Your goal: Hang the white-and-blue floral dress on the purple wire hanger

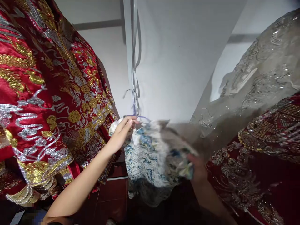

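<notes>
The head view took in a pale wall [178, 62] with a red embroidered garment [63, 87] hanging down the left, a sheer pale garment [269, 62] at the upper right, and a dark red beaded garment [243, 184] below that. Midway between them, in front of the wall and above a tiled floor [112, 200], hung the smaller patterned garment [145, 162], white with blue. The left hand [122, 129] had its grip closed at the neckline, thumb and fingers pinched together; the right hand [199, 167] was blurred, its grip seemingly closed on the garment's outer edge, though how firmly could not be told. Thinnest of all were a looped white strap [134, 59] and, at its lower end, a purple hanger [144, 118], partly hidden by the fingers. Handling the cloth well seemed to call for a steady pinch at the neckline, so that the hanger did not tilt, and a light pull on the outer edge. The roomiest stretch lay before the wall; the embroidered hem crowded the left forearm and the beadwork the right, where snagging looked the likelier risk.
</notes>
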The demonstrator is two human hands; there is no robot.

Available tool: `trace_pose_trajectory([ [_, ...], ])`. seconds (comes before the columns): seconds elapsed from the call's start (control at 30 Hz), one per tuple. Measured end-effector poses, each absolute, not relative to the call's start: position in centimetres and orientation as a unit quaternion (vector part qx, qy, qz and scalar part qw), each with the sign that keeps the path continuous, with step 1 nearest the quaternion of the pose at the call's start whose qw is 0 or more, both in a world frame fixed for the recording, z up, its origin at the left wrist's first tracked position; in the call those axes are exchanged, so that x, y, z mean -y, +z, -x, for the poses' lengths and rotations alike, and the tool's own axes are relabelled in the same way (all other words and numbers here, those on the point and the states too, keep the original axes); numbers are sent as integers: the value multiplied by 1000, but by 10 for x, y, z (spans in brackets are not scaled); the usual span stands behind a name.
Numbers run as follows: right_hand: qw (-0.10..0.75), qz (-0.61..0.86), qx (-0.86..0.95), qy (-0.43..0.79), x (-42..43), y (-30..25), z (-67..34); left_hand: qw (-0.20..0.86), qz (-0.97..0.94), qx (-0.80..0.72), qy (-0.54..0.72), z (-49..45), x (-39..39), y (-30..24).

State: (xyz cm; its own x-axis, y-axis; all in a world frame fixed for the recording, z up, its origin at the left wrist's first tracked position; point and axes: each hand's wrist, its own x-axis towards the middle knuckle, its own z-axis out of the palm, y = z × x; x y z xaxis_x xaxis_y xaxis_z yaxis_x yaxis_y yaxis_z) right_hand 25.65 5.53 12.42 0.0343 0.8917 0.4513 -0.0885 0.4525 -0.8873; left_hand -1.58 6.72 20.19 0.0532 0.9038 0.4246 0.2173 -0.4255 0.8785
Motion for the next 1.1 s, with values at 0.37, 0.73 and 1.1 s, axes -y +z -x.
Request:
trace_pose_trajectory([
  [0.37, 360, 300, 756, 457, -70, 132, -252, 674, -470, -413, 393, 24, 7, 187],
  [0.73, 391, 309, 759, 419, -132, 104, -255, 157, -631, -617, 443, 64, 26, 186],
  [1.1, 668, 354, 419, 504, -182, 163, -204, 64, -691, -493, 525, 41, 3, 150],
])
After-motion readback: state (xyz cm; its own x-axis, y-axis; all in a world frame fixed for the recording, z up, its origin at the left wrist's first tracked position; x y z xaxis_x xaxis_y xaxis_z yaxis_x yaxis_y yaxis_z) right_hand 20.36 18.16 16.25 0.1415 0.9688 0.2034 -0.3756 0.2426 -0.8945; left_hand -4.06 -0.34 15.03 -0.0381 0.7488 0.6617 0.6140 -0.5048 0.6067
